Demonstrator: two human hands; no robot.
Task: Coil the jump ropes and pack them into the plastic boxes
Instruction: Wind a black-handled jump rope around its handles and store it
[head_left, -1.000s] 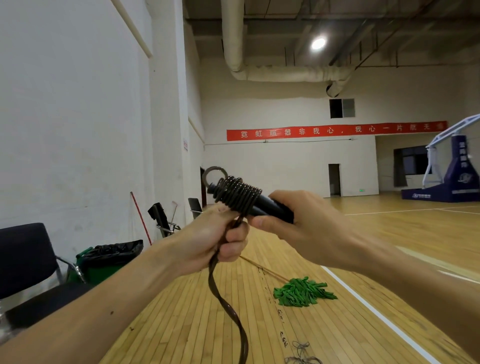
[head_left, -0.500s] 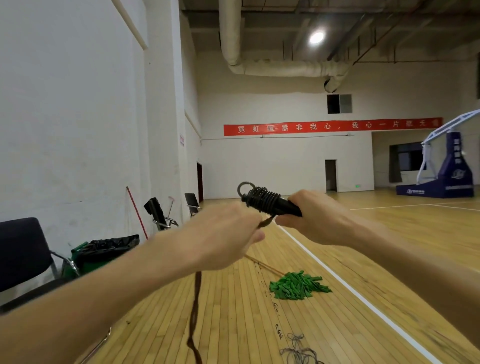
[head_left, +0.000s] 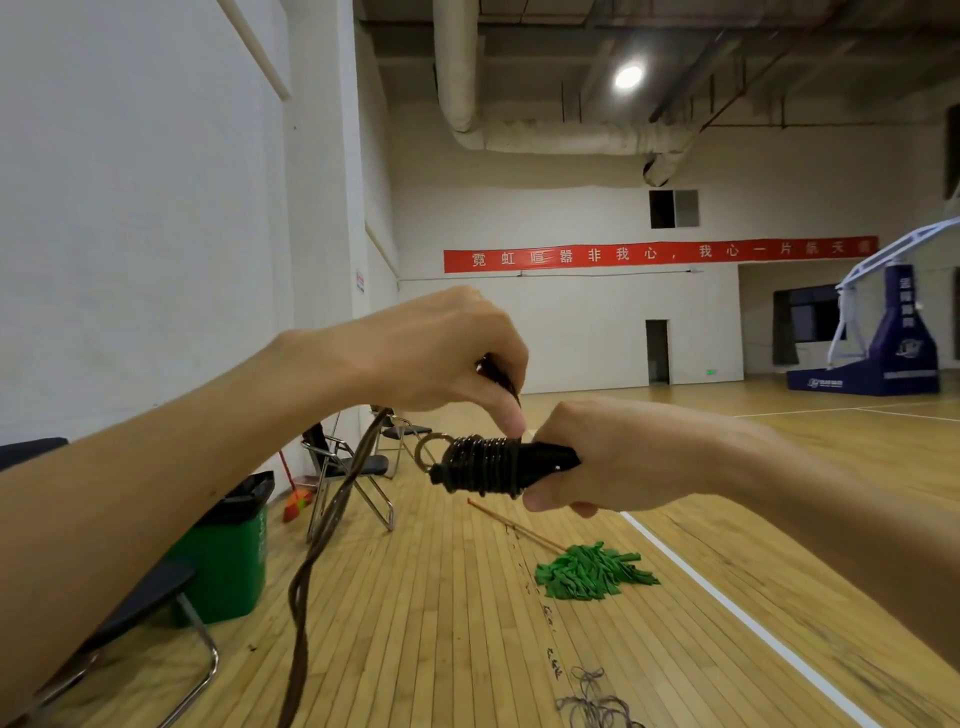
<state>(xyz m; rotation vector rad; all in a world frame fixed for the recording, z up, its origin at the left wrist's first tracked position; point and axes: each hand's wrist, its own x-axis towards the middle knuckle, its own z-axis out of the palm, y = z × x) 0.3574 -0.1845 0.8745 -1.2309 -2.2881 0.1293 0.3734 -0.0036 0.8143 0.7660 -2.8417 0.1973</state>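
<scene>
Winding is under way: the right hand (head_left: 613, 457) grips the handle (head_left: 540, 460) in front of the chest, and the left hand (head_left: 441, 353) pinches the rope (head_left: 317, 545) above the coils (head_left: 483, 462). Another tight turn seems next.

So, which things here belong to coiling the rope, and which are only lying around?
Belonging to the job: jump rope, partly wound round its handle; left hand pinching it; right hand gripping its handle.

Only lying around: green mop, green bin, folding chair, broom, basketball stand.
</scene>
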